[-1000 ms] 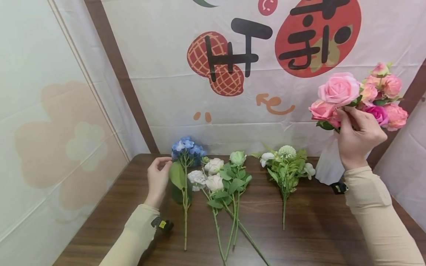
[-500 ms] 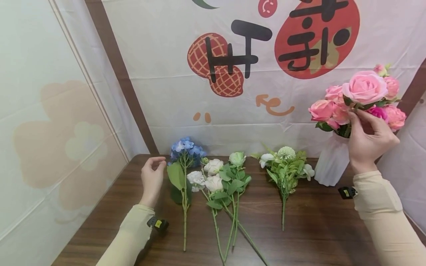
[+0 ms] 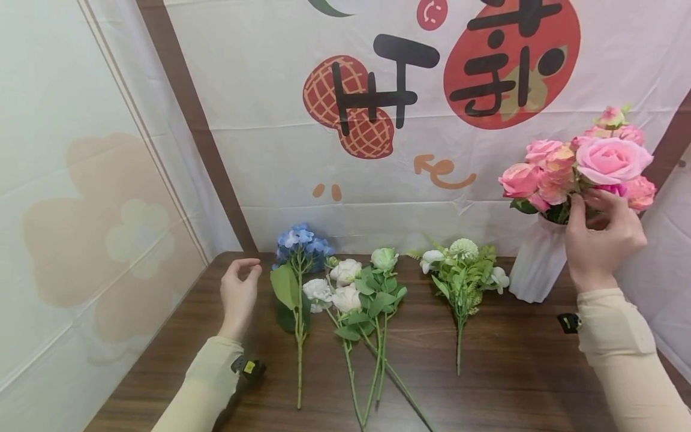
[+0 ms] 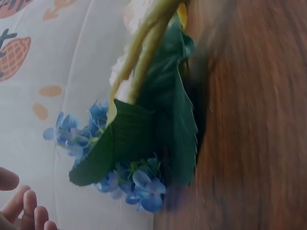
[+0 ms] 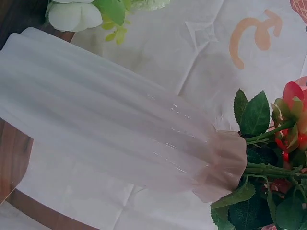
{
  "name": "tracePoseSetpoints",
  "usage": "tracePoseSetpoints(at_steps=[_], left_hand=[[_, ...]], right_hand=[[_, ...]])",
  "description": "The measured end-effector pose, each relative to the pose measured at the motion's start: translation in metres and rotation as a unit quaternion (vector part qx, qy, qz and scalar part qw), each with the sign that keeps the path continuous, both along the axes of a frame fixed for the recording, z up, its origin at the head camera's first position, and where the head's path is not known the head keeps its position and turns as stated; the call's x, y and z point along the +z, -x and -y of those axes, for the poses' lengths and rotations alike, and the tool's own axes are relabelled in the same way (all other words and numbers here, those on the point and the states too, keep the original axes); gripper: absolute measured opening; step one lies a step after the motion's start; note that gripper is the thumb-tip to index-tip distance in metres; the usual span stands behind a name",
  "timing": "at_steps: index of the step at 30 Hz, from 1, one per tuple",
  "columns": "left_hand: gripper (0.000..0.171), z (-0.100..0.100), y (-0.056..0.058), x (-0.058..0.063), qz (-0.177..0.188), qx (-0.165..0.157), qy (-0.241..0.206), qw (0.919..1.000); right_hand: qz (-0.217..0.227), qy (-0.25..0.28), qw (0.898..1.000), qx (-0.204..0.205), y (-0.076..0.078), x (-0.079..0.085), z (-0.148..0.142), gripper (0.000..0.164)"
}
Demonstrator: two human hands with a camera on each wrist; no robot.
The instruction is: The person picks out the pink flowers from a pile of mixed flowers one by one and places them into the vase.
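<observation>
In the head view my right hand (image 3: 607, 243) is just below the large pink rose (image 3: 615, 159), thumb and fingertips pinching it close under the bloom. That rose stands among other pink blooms (image 3: 519, 180) in a white fluted vase (image 3: 540, 258). From the right wrist view, green stems and leaves (image 5: 256, 114) come out of the vase's ruffled mouth (image 5: 223, 165); the hand itself is out of that view. My left hand (image 3: 239, 297) is held with loosely bent fingers to the left of the blue hydrangea (image 3: 305, 245), apart from it and holding nothing.
White roses (image 3: 345, 285) and a pale green rose (image 3: 384, 259) lie with crossed stems mid-table. Right of them lies a green-and-white flower bunch (image 3: 464, 270). All rest on the dark wooden table (image 3: 421, 360), with a printed cloth (image 3: 259, 150) behind.
My right hand has moved right and down, bringing the large pink rose over the vase among the other blooms. My left hand has drawn away leftward from the hydrangea.
</observation>
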State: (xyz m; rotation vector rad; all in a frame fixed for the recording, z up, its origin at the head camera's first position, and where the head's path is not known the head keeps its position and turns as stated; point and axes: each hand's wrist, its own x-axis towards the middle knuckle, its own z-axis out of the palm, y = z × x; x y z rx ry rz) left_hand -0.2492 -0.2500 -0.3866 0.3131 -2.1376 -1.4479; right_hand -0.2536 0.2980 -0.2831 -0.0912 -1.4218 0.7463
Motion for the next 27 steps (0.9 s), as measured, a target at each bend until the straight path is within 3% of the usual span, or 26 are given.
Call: tracePoseSetpoints(at_steps=[7,19,24,27], left_hand=[[0.023,0.01,-0.003,-0.003,0.008,0.002,0.015,0.9999],[0.024,0.022,-0.006,-0.002,0.002,0.016,0.042,0.999],[0.024,0.023,-0.005,-0.003,0.005,0.014,0.06,0.9981],[0.024,0.024,-0.004,-0.005,0.003,0.015,0.075,0.997]], right_hand=[[0.025,-0.012,0.999,-0.034,-0.003,-0.002,-0.003,0.013],[0.051,-0.008,0.997,-0.057,-0.007,-0.002,-0.008,0.021],[0.067,-0.029,0.996,-0.046,-0.011,0.004,-0.009,0.024],[0.054,-0.038,0.997,-0.029,-0.01,0.01,-0.008,0.028]])
